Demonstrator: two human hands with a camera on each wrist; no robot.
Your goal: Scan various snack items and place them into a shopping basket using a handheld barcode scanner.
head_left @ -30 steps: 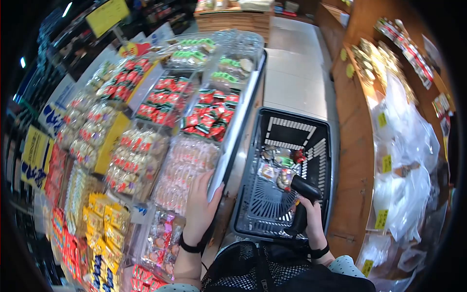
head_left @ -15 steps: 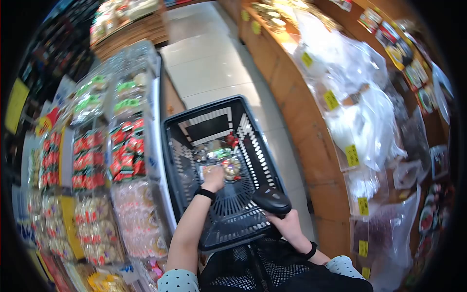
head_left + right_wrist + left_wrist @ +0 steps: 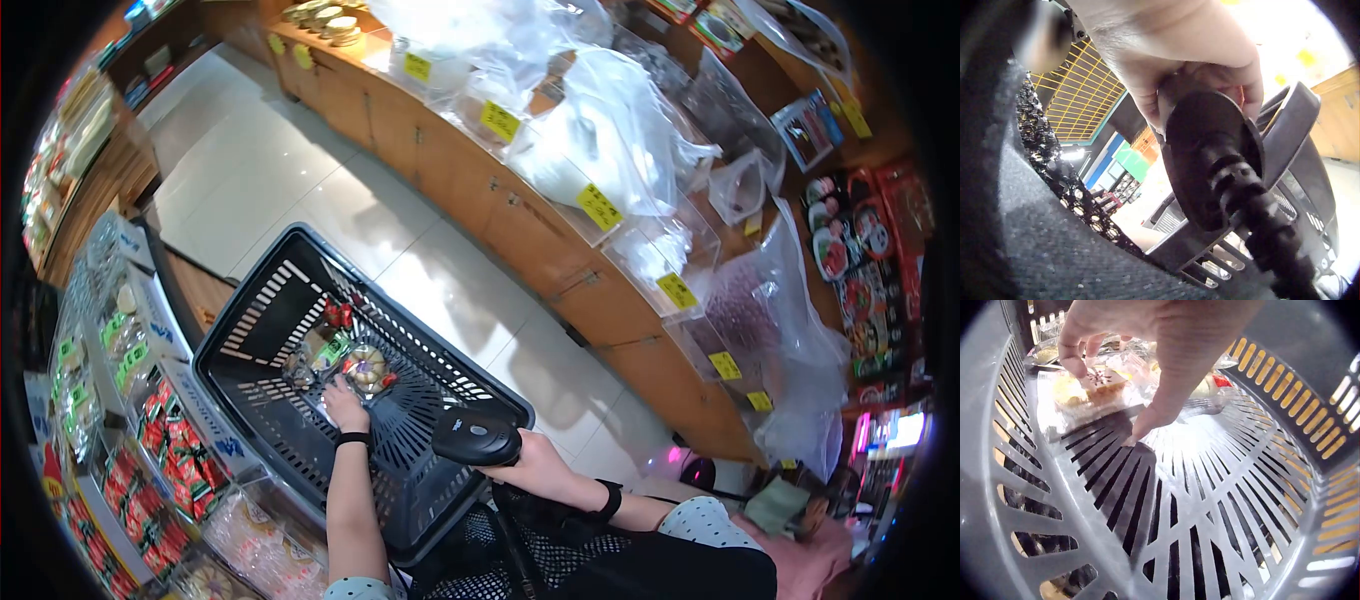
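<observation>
Inside a dark grey shopping basket [image 3: 240, 385], my left hand [image 3: 345, 407] reaches down to the small packaged goods at its far end. In the left wrist view, the fingertips of the left hand [image 3: 1141, 337] touch a clear-wrapped pastry [image 3: 1100, 387], while the thumb is spread away from it above the slotted bottom. A clear pack of round pale pieces [image 3: 368, 368] lies beside the hand, with a red packet [image 3: 337, 313] farther off. My right hand [image 3: 540, 468] grips a black handle [image 3: 475, 437] with a rounded head and a ribbed stem.
A display stand with red-and-green packets [image 3: 185, 440] borders the basket on the left. Along the right runs a wooden cabinet [image 3: 480, 200] bearing clear bins, white plastic bags [image 3: 600, 130] and yellow price tags. Pale floor tiles [image 3: 430, 270] lie between cabinet and basket.
My left hand has moved from the display into the basket, and its fingers have spread over the packages. The view has swung right, while my right hand has kept its grip on the handle.
</observation>
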